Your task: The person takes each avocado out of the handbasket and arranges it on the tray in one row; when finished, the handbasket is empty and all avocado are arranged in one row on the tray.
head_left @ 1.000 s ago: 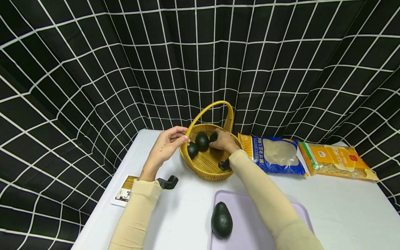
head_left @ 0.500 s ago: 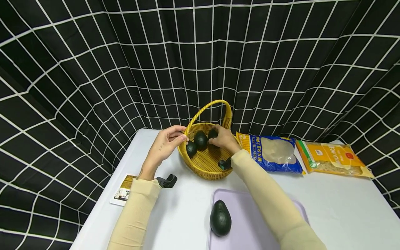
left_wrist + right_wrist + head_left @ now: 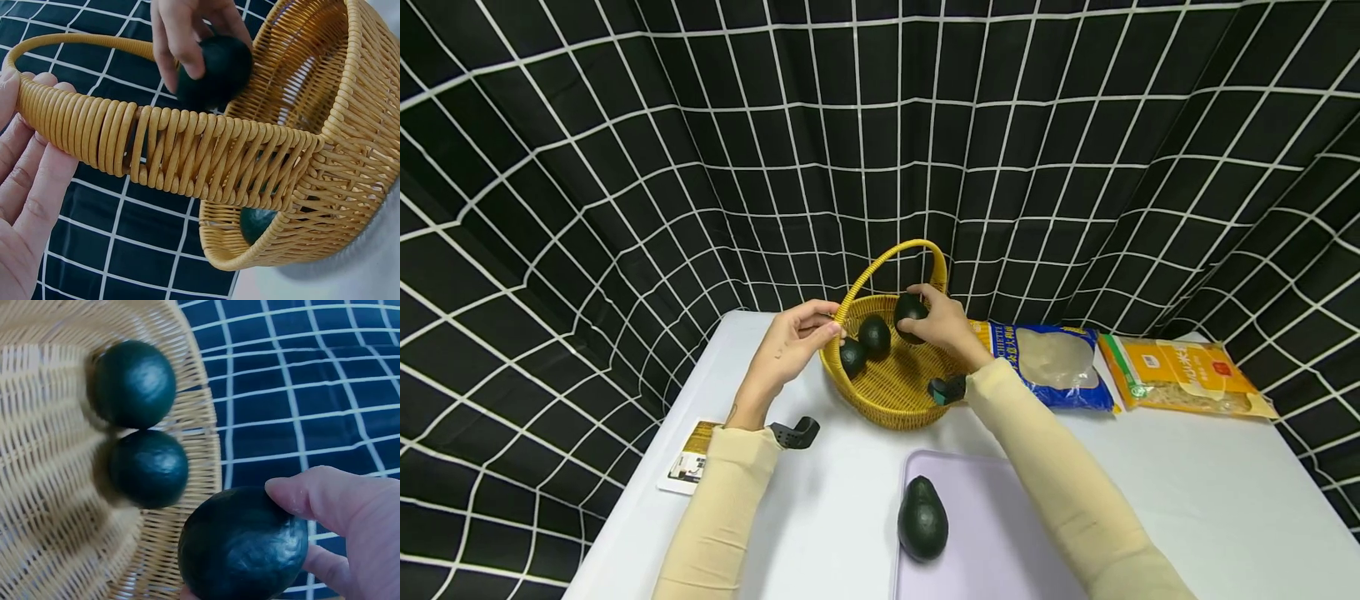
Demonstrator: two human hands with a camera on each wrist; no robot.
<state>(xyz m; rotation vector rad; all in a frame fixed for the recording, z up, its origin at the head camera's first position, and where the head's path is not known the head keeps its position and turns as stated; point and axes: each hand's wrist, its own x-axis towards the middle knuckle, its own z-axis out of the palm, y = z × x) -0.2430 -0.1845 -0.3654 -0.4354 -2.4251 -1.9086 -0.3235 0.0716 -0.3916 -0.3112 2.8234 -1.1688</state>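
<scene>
My left hand [image 3: 787, 343] holds the arched handle [image 3: 187, 147] of a yellow wicker basket [image 3: 895, 400], thumb on one side and fingers on the other. A dark green avocado [image 3: 910, 313] is gripped by my right hand [image 3: 947, 323] over the far right part of the basket. In the left wrist view this avocado [image 3: 219, 72] shows above the basket's rim, beyond the handle. Two more avocados [image 3: 134, 384] lie side by side in the basket, against its left wall in the head view. Another avocado [image 3: 922, 521] rests on a lilac tray [image 3: 985, 517] near me.
Right of the basket lie a blue pasta bag [image 3: 1052, 367] and an orange noodle packet [image 3: 1183, 375]. A printed card [image 3: 688, 462] sits by my left forearm. Behind the white table [image 3: 842, 517] hangs a black curtain [image 3: 820, 167] with a white grid.
My right hand has raised the avocado from the basket floor to about the rim. My left hand keeps its hold on the handle. The view has shifted slightly.
</scene>
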